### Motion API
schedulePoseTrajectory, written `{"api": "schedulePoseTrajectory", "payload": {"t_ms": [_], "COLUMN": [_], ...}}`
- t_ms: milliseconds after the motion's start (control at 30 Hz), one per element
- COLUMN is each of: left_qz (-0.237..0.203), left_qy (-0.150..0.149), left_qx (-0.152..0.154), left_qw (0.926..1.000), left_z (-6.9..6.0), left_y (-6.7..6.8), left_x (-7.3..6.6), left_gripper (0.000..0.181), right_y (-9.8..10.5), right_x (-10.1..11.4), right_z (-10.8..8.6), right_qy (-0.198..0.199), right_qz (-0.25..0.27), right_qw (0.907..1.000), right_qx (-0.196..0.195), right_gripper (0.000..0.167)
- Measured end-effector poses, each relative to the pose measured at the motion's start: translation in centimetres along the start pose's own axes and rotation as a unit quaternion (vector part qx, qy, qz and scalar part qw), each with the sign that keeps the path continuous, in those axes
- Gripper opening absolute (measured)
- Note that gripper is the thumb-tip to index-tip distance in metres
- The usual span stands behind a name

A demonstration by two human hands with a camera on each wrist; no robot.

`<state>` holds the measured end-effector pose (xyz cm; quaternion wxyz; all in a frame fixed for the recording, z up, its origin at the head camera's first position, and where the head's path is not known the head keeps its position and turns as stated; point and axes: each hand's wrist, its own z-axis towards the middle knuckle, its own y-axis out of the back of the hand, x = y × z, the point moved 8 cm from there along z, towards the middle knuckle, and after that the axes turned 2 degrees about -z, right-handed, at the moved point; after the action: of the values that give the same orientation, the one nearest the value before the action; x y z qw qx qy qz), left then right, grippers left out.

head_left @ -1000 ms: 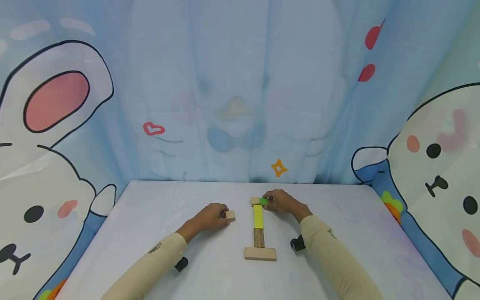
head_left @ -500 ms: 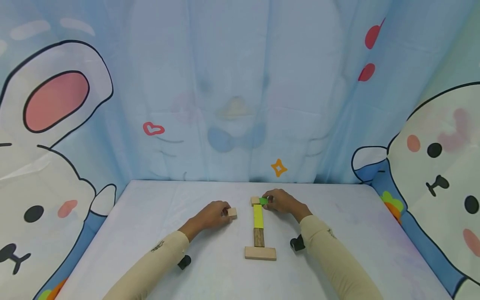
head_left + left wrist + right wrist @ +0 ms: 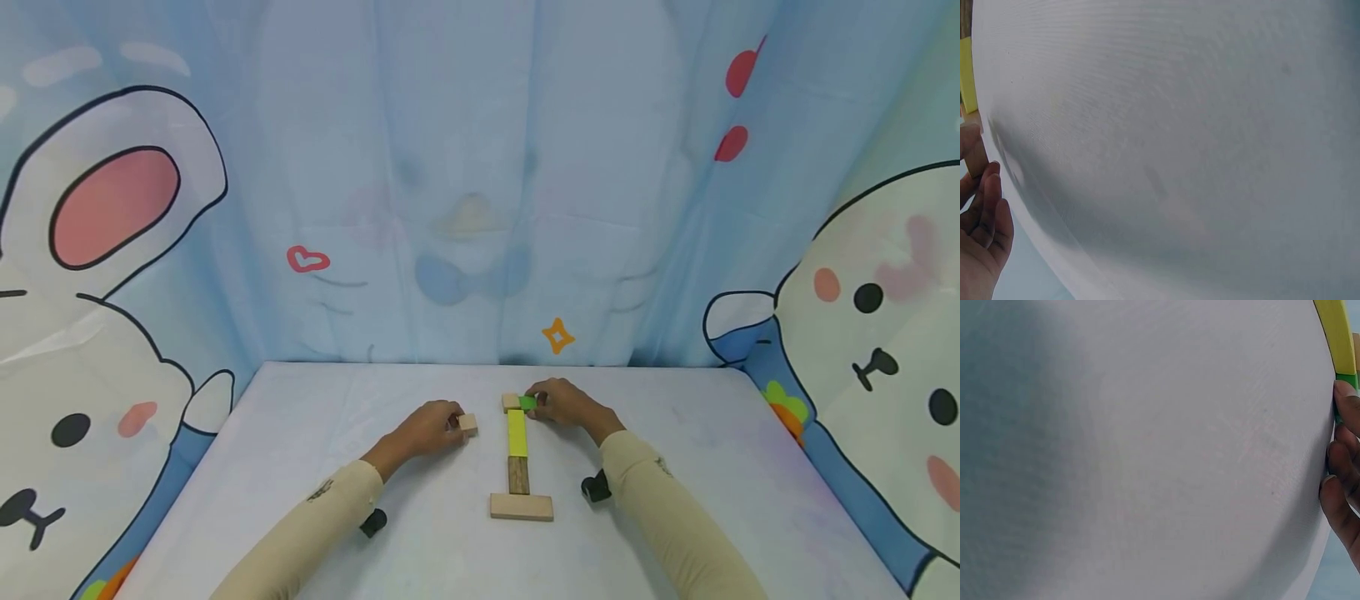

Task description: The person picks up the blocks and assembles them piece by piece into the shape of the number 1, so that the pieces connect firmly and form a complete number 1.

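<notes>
In the head view, my left hand (image 3: 431, 427) pinches a small plain wooden block (image 3: 468, 425) a short way left of a line of blocks. My right hand (image 3: 562, 402) holds a green block (image 3: 527, 402) between thumb and fingers at the line's far end. Beside the green block, on its left, lies another plain wooden block (image 3: 510, 402). Nearer me follow a yellow block (image 3: 517, 433), a dark brown block (image 3: 518, 475) and a wide plain block (image 3: 521, 507) set crosswise. In the right wrist view the thumb (image 3: 1347, 403) touches the green block.
A white-covered table (image 3: 420, 533) bears the blocks. Behind it hangs a blue curtain (image 3: 465, 167) with cartoon rabbits. Dark wrist cameras stick out below the left sleeve (image 3: 315, 517) and right sleeve (image 3: 667, 508).
My left hand has moved slightly right and away from me with its wooden block, closer to the line. The right hand has stayed on the green block.
</notes>
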<state>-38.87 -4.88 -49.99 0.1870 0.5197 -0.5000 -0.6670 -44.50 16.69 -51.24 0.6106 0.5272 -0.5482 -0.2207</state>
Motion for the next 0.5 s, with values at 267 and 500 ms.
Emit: {"api": "schedulePoseTrajectory", "payload": {"t_ms": [267,500], "left_qz": [-0.002,0.005], "left_qy": [-0.001,-0.004], "left_qx": [-0.003,-0.008], "left_qw": [1.0000,1.0000], "left_z": [0.4,0.7], "left_y": [-0.1,0.1], "left_x": [-0.4,-1.2], "left_gripper": [0.033,0.035], "right_y": [0.1,0.0], "right_x": [0.0,-0.1], "right_z": [-0.1,-0.1], "right_qy": [0.006,0.007], "right_qz": [0.002,0.005], "right_qw": [1.0000,1.0000], "right_qx": [0.000,-0.001], "right_gripper": [0.039,0.040]}}
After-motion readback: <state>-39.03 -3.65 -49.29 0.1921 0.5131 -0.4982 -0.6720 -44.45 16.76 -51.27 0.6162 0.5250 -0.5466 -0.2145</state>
